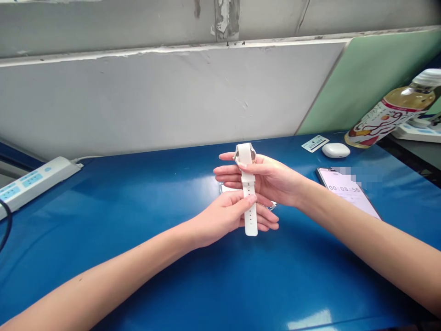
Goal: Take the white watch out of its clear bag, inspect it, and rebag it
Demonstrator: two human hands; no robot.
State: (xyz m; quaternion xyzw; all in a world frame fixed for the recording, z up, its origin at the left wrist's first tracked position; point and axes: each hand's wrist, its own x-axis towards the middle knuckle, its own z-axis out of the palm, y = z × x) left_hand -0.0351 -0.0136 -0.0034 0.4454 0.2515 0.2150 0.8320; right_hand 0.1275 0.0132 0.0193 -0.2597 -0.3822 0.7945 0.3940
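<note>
Above the blue table [165, 184], holds a white-strapped watch [248, 187] in both hands: pinches near the top with the right hand [270, 178], along the punched strap [251, 224] with the left hand [225, 210], thumbs uppermost, apparently to keep it straight. Shows a pale item [225, 188] beneath, mostly hidden; cannot identify. Note, farther right, phone [339, 184], rounded white case [336, 150], card [315, 143] and bottle [382, 119], set apart, presumably for working room.
</note>
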